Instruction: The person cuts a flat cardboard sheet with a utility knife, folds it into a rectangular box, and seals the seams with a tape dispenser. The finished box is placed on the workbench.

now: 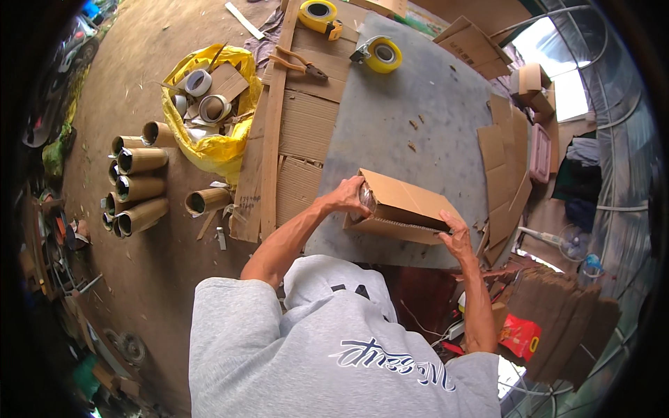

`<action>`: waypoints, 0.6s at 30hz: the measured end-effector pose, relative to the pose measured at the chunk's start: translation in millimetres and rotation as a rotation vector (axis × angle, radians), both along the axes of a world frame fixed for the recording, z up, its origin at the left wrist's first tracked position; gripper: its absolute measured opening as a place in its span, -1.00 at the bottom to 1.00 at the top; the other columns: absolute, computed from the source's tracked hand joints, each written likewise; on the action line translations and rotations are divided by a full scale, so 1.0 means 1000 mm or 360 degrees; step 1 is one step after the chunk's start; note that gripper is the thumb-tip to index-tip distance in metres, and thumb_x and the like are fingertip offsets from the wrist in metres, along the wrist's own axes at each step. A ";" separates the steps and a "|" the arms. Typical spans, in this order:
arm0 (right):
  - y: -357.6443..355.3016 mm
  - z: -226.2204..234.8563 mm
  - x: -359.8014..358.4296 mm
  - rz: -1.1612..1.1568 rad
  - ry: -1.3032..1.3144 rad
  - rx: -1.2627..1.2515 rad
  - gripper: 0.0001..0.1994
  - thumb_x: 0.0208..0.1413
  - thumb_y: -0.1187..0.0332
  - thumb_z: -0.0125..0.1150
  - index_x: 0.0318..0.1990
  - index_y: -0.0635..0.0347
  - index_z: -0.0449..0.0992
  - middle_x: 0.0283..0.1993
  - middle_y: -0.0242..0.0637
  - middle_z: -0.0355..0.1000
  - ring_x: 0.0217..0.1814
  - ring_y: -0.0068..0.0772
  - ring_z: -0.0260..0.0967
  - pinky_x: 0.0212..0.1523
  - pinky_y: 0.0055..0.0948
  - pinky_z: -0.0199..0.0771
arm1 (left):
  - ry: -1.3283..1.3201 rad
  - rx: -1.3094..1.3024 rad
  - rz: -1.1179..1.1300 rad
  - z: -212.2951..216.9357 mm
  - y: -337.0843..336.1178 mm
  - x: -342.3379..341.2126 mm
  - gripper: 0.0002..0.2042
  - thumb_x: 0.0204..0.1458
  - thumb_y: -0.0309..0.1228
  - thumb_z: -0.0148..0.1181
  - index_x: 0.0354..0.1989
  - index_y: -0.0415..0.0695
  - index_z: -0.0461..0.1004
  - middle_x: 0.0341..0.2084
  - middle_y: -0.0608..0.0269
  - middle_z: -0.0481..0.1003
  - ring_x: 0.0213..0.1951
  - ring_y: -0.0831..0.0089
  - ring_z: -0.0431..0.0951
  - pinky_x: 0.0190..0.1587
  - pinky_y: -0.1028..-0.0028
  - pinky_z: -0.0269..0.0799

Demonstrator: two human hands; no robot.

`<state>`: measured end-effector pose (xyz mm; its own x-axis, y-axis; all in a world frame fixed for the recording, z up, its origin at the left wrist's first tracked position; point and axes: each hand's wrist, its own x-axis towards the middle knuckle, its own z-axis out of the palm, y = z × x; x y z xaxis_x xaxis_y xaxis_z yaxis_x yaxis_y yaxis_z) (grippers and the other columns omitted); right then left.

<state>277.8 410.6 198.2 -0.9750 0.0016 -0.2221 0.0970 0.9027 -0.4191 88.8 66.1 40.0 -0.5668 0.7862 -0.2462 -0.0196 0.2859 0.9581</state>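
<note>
Right now I see the cardboard box (pixel 403 206) sitting on the grey tabletop (pixel 411 118), near its front edge, with both hands on it. I judge it light and fairly stiff along its folds, but the thin panels would dent under a hard squeeze, so the ends and corners are the sensible places to hold it. My left hand (pixel 346 196) is curled around the left end, where something shiny and clear, maybe tape or plastic film, shows under the fingers; its grip looks closed on that end. My right hand (pixel 458 238) sits at the lower right corner, fingers pressing the edge, a loose half-closed grip. Two yellow tape rolls (pixel 384 54) and pliers (pixel 300 63) lie at the far side, well apart from the box.
</note>
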 end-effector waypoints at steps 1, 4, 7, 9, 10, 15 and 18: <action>0.000 -0.001 0.001 -0.0006 0.0009 -0.0005 -0.29 -0.28 0.53 0.54 0.21 0.27 0.53 0.25 0.06 0.50 0.37 0.10 0.39 0.40 -0.14 0.37 | 0.0001 -0.0018 0.0002 0.000 0.000 0.001 -0.03 -0.48 0.01 0.58 0.17 -0.26 0.33 0.06 -0.12 0.42 0.14 -0.08 0.36 0.23 0.10 0.26; 0.001 -0.005 0.004 -0.0016 0.0058 -0.0031 -0.31 -0.24 0.56 0.49 0.22 0.25 0.54 0.27 0.05 0.49 0.39 0.07 0.38 0.43 -0.16 0.34 | 0.0007 -0.0007 0.0017 0.001 -0.001 0.002 -0.01 -0.47 0.02 0.58 0.19 -0.25 0.31 0.05 -0.12 0.42 0.13 -0.09 0.36 0.22 0.09 0.27; 0.001 -0.014 0.010 0.0026 0.0228 -0.0014 -0.36 -0.23 0.58 0.47 0.16 0.26 0.57 0.22 0.05 0.51 0.31 0.11 0.43 0.35 -0.12 0.40 | 0.0017 -0.0075 0.0016 0.006 0.000 0.003 -0.03 -0.45 -0.01 0.58 0.19 -0.25 0.31 0.07 -0.14 0.42 0.15 -0.10 0.37 0.23 0.08 0.28; 0.002 -0.024 0.016 0.0009 0.0307 0.0004 -0.42 -0.21 0.59 0.46 0.11 0.28 0.59 0.18 0.06 0.54 0.25 0.13 0.47 0.29 -0.10 0.45 | -0.0026 -0.0031 0.0022 0.013 0.000 0.005 -0.03 -0.39 -0.08 0.58 0.27 -0.24 0.27 0.15 -0.13 0.40 0.23 -0.05 0.35 0.29 0.09 0.25; 0.003 -0.030 0.017 -0.0028 0.0320 0.0004 -0.46 -0.19 0.58 0.45 0.09 0.29 0.60 0.15 0.06 0.55 0.24 0.13 0.49 0.28 -0.10 0.46 | -0.0067 0.0051 0.0031 0.015 0.000 0.005 -0.01 -0.34 -0.14 0.58 0.34 -0.23 0.23 0.22 -0.10 0.37 0.29 0.00 0.32 0.34 0.09 0.23; 0.000 -0.042 0.012 -0.0160 0.0365 0.0048 -0.62 -0.09 0.47 0.39 -0.04 0.32 0.66 0.04 0.04 0.60 0.18 0.04 0.53 0.23 -0.10 0.49 | -0.0901 0.0435 0.0295 -0.021 -0.026 0.022 -0.08 0.14 -0.22 0.30 0.60 -0.15 -0.13 0.55 0.04 0.02 0.56 0.19 -0.02 0.55 0.15 -0.13; -0.002 -0.047 0.023 -0.0213 0.0406 0.0120 -0.62 -0.10 0.48 0.40 -0.04 0.32 0.66 0.04 0.02 0.61 0.17 0.03 0.54 0.24 -0.11 0.48 | -0.1189 0.0545 0.0702 -0.001 -0.031 0.028 -0.21 0.37 0.03 -0.02 0.59 -0.17 -0.14 0.60 0.08 -0.15 0.60 0.24 -0.22 0.58 0.17 -0.30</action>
<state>300.4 408.7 150.7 -0.9893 0.1412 0.0361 0.1173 0.9186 -0.3773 117.2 34.9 39.1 -0.6197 0.6347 -0.4617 -0.7043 -0.1900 0.6841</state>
